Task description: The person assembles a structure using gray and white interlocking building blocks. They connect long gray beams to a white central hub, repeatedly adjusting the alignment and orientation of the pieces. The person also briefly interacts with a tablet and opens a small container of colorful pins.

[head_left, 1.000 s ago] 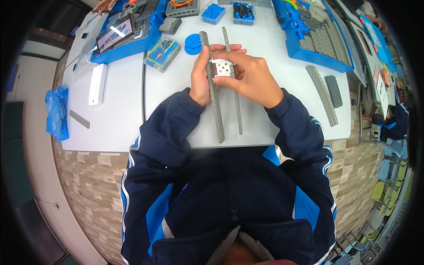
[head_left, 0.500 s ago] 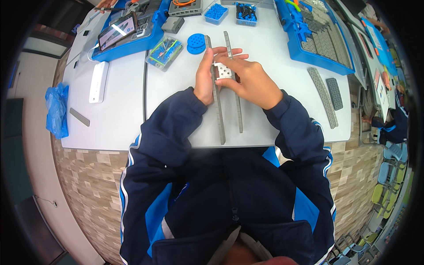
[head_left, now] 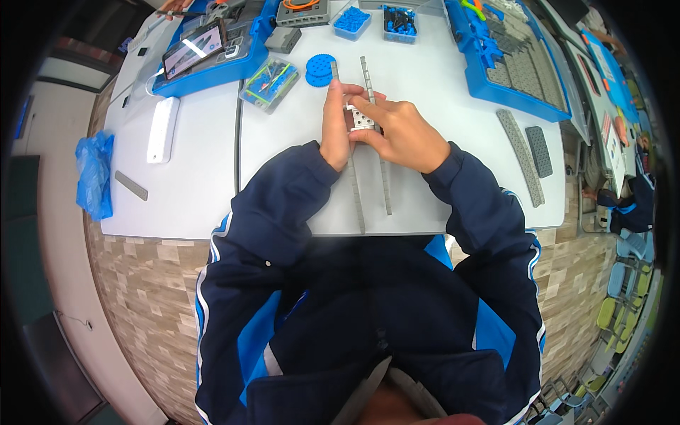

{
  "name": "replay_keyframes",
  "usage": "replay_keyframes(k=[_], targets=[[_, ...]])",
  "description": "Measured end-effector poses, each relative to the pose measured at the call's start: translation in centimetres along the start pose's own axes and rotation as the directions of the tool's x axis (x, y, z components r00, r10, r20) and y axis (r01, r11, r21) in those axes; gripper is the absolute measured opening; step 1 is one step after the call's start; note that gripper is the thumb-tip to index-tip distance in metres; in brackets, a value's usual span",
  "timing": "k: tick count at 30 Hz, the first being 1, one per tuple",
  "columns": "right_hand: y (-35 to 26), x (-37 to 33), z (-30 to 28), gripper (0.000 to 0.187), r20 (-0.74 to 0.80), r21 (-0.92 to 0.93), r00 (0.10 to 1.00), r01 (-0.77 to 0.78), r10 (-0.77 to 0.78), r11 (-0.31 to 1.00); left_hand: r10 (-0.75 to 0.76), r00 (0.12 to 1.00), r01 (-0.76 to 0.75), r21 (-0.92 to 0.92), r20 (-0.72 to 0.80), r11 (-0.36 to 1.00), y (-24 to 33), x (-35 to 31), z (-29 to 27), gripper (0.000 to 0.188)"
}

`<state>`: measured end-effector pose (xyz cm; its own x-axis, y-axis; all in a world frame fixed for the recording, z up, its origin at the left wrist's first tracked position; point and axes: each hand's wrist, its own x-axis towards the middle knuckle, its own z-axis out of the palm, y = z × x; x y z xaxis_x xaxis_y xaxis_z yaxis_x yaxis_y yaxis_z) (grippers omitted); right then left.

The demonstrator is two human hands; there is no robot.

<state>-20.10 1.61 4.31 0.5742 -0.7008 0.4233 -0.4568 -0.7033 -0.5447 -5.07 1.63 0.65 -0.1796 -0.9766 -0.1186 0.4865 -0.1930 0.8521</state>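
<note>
Left hand (head_left: 334, 131) half open: thumb up along the left grey beam (head_left: 356, 198), fingers stretched out behind it. Right hand (head_left: 407, 131) closed to a pinch – thumb on the near side, forefinger on the far side of a white block (head_left: 363, 117).

Largest first. White table (head_left: 297, 205), both beams and the block held above its front middle. Open blue case (head_left: 513, 100) at back right, rows of grey parts in it; second blue case (head_left: 244, 67) at back left. Left beam and right grey beam (head_left: 385, 188) run nearly parallel, lengthwise toward the body, the block between them. Loose grey strip (head_left: 521, 157) lies off to the right. Blue toothed discs (head_left: 322, 67) sit just beyond the left hand.

Block smallest: touching the right beam, by the look of it; whether it is joined to the left one, cannot tell, fingers cover it.

Handling, a judgement: beams likely light, stiff plastic, hardly fragile, but long – tips would swing if gripped far out, so best held close to the block. Block looks rigid and boxy, smooth enough to slip; opposite faces give the surest hold.
</note>
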Motion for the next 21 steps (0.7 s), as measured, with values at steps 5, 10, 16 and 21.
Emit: replay_keyframes(k=[5, 10, 16, 21], targets=[[-0.3, 0.2, -0.3, 0.047, 0.030, -0.013, 0.999, 0.027, -0.027, 1.000, 0.150, 0.986, -0.129, 0.234, -0.074, 0.964, -0.2, 0.3, -0.4, 0.056], [-0.3, 0.6, -0.4, 0.050, -0.006, 0.007, 0.998, 0.067, -0.067, 0.998, 0.175, 0.977, -0.127, 0.335, -0.118, 0.934, 0.9, -0.2, 0.1, 0.051], [-1.1, 0.3, -1.2, 0.048, -0.084, 0.159, 0.996, 0.043, -0.030, 0.986, 0.051, 0.996, -0.050, -0.014, 0.075, 0.999, 3.7, -0.3, 1.1, 0.057], [-1.8, 0.3, -2.2, 0.050, -0.024, 0.191, 1.000, 0.003, 0.002, 0.982, 0.047, 0.983, -0.045, -0.013, 0.178, 0.999, 4.0, -0.2, 1.1, 0.061]])
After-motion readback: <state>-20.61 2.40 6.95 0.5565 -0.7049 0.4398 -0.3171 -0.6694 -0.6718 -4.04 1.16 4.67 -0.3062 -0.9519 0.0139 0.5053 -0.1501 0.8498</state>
